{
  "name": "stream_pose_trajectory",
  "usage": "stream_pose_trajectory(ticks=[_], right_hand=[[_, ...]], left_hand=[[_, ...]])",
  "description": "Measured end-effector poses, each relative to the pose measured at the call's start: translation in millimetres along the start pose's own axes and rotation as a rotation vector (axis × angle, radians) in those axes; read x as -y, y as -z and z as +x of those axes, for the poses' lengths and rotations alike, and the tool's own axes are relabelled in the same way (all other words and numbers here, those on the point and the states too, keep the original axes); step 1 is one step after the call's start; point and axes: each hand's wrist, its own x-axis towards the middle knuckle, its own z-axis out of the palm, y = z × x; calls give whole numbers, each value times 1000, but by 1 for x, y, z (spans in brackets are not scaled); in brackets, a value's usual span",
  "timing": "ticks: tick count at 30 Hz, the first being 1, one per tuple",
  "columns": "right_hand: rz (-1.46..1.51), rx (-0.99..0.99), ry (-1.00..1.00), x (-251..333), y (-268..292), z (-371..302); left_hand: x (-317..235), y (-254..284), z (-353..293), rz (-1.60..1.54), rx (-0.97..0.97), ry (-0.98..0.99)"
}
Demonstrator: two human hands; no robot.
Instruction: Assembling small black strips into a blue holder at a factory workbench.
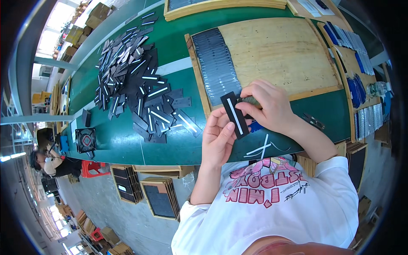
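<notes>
- Green table (123,146), messy pile of black plates (131,72) to the left, wooden tray (280,51) farther back.
- Left hand (217,139) grips one striped plate (241,121) over the table's near part; right hand (271,106) is curled close beside it, can't tell what it's pinching.
- Personally I'd hold the plate by its edges, thumb off the white stripe (234,116), and go gently.

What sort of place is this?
Probably a factory workshop: a green workbench bears a pile of flat dark pieces and a wooden tray, and cardboard boxes are stacked in the background.
</notes>
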Motion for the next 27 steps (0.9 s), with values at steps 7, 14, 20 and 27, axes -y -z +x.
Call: stream_pose_trajectory(ticks=[7,14,20,27], right_hand=[[326,168,24,11,19,-19],[385,330,-304,17,44,-43],[710,152,-635,-3,46,-38],[971,104,-813,1,50,-38]], left_hand=[[15,8,11,-100,-51,20],[10,13,6,124,-117,20],[9,-3,5,612,-42,-37],[21,-4,17,359,114,-327]])
